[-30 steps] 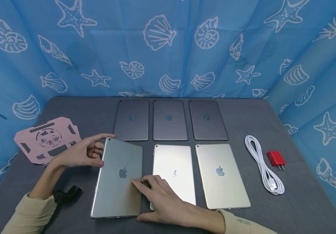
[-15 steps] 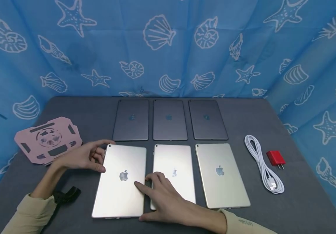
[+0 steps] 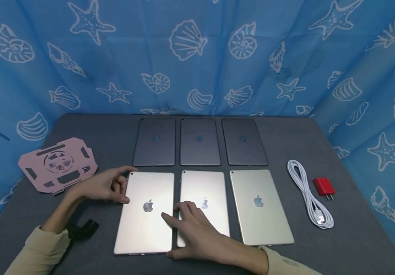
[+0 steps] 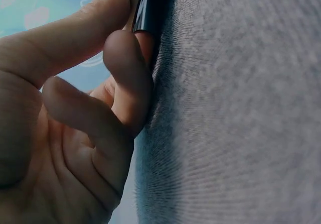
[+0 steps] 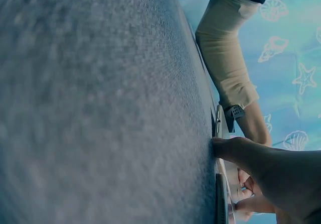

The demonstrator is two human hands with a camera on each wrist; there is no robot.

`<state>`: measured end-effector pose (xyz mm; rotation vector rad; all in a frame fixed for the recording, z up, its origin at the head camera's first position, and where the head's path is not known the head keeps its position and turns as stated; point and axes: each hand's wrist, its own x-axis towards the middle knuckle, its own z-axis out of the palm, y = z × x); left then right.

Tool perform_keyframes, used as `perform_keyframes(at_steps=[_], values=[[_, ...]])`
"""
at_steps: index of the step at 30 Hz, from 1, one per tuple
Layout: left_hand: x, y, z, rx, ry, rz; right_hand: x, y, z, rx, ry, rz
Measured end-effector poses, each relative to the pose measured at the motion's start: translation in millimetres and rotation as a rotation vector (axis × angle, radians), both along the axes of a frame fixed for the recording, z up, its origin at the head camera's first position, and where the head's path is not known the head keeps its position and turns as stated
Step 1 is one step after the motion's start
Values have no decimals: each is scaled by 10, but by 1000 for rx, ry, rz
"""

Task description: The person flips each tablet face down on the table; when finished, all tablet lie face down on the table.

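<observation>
A silver tablet [image 3: 142,227] with an apple logo lies back up at the left end of the front row. My left hand [image 3: 104,186] grips its left edge, thumb over the back and index finger reaching to the top corner. In the left wrist view, the curled fingers [image 4: 128,73] sit right at the tablet's edge [image 4: 145,10], close to the cloth. My right hand [image 3: 199,238] has its fingers spread. Its index fingertip touches the tablet's right side and its thumb [image 5: 233,148] rests at the lower right corner. That hand partly covers the middle silver tablet [image 3: 205,183].
A pale gold tablet [image 3: 262,221] lies at the row's right end. Behind are three dark grey tablets, one at the centre [image 3: 200,152]. A pink cut-out stand [image 3: 70,156] is at left. A coiled white cable [image 3: 309,194] and red charger plug [image 3: 324,186] lie at right.
The left silver tablet has come down from a tilt, its left edge lowered, and has shifted right toward the middle one. Both hands have moved slightly right with it.
</observation>
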<state>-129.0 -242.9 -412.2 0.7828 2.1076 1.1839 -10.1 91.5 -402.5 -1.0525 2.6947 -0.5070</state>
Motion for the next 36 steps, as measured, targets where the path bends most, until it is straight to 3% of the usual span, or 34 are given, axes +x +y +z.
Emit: perform_keyframes(at_steps=[5,18,28,32,36], values=[[6,16,29,-29,30,-1,-28,14,13,3,-5,19],[27,56,49,-100,121,4,-5,34,-14,10,82,71],[48,73,71,-93,110,30,6,45,-42,-22,78,65],[67,106,71,-116,145,46,8,62,-36,-8,87,69],[112,171,86,-172,241,82,-19,115,10,-24,89,47]])
